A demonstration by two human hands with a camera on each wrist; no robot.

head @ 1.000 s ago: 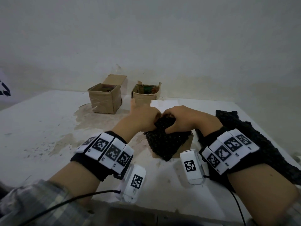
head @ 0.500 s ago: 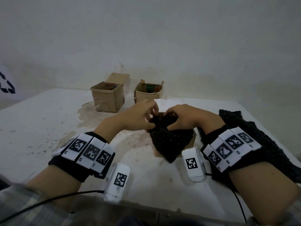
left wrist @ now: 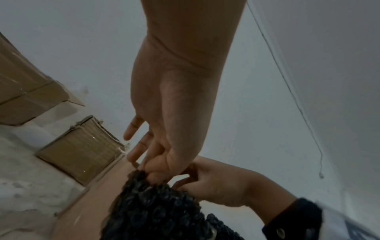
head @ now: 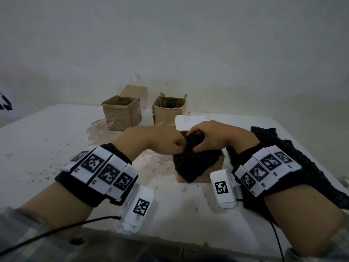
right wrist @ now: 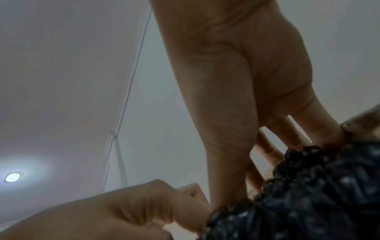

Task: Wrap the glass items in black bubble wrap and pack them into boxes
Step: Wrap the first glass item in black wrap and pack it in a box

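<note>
A bundle of black bubble wrap (head: 192,161) sits in a small open cardboard box (head: 220,163) in the middle of the table, sticking out over its near edge. My left hand (head: 164,138) pinches the top left edge of the bubble wrap (left wrist: 156,209) between thumb and fingers. My right hand (head: 209,137) curls over the top of the bubble wrap (right wrist: 308,194), with thumb and fingers gripping it. Whatever is inside the wrap is hidden.
Two open cardboard boxes stand at the back of the white table: a left box (head: 121,113) and a right box (head: 169,110). A white sheet (head: 190,120) lies behind the hands. More black bubble wrap (head: 294,157) is spread on the right, under my right forearm.
My left hand has shifted slightly and come back to the wrap's top edge, pinching it. The right hand stays on the bundle. The view has moved a little.
</note>
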